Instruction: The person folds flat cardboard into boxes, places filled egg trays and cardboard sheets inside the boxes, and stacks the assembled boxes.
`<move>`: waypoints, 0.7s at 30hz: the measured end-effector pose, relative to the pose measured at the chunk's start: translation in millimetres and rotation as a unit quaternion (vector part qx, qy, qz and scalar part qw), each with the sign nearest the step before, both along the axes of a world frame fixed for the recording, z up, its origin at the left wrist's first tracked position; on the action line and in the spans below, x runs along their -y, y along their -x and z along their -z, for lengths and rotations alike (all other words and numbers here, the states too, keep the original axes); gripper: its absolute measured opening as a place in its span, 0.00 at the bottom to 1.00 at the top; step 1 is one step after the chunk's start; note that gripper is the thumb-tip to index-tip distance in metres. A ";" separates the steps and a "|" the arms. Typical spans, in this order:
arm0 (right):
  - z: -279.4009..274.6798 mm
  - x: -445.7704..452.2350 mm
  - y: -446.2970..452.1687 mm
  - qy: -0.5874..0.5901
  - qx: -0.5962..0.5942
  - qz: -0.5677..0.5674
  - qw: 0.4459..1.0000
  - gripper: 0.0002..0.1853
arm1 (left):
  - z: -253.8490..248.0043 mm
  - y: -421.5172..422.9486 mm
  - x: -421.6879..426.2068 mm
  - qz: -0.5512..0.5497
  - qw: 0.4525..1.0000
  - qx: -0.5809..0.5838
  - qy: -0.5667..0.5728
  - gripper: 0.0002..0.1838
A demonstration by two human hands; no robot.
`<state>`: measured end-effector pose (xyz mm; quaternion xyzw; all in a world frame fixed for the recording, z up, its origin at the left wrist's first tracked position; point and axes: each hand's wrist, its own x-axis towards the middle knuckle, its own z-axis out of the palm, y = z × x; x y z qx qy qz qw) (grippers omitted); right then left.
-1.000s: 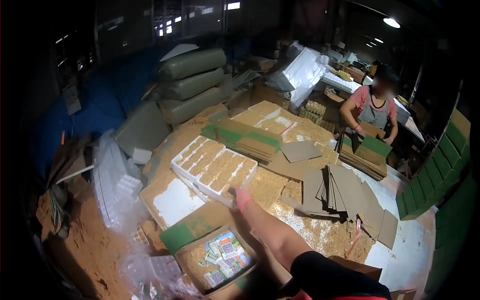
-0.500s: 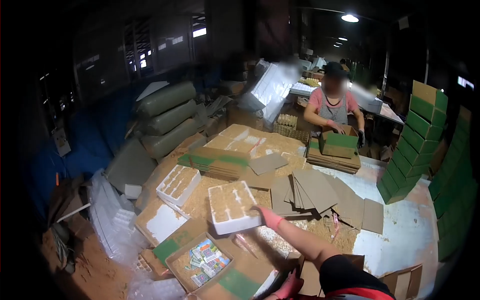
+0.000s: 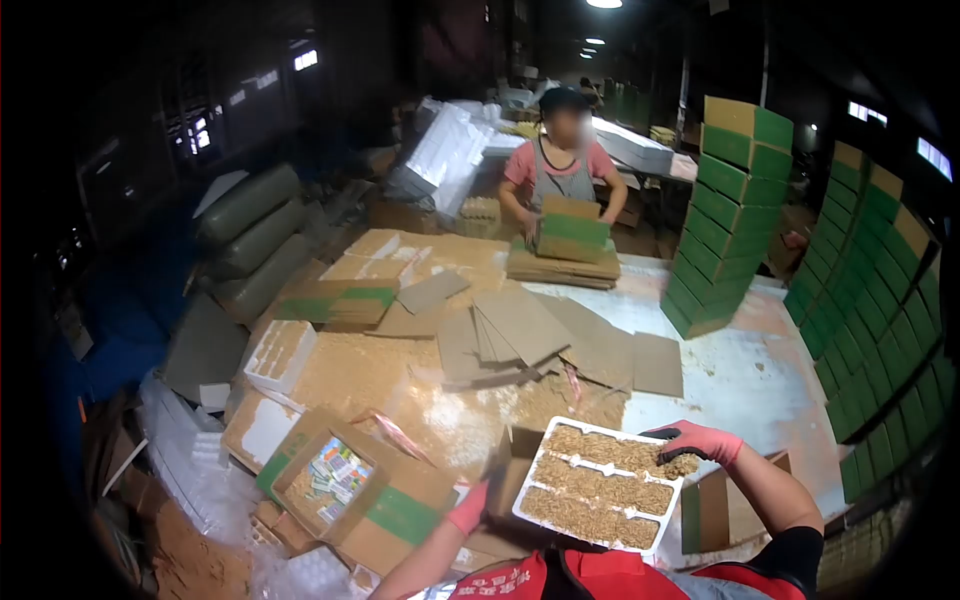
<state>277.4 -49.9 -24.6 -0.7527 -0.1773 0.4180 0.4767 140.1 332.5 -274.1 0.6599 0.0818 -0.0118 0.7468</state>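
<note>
A white foam tray (image 3: 598,466) filled with brown grain-like packing sits tilted in front of my body. My right hand (image 3: 700,442), in a pink and dark glove, is closed on its upper right edge. My left hand (image 3: 468,508), in a pink glove, is left of the tray, against an open cardboard box (image 3: 513,462) that the tray partly covers; its fingertips are hidden. Further left, an open carton (image 3: 375,492) holds printed cards (image 3: 340,472) on the same loose packing.
Another white tray (image 3: 280,355) lies at the table's left. Flat cardboard sheets (image 3: 530,325) cover the middle. Across the table, a person (image 3: 562,165) handles a green and brown box (image 3: 573,232). Tall green box stacks (image 3: 722,220) stand at right; an open box (image 3: 706,512) is near my right arm.
My right hand has carried the white tray from the table's left side rightward and close to my body. My left hand has come up beside the box. The view has turned right.
</note>
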 end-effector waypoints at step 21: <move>85.5 -151.7 -0.2 0.177 0.269 -0.360 0.876 0.24 | -8.8 -27.7 5.2 0.059 0.966 -0.039 -0.247 0.37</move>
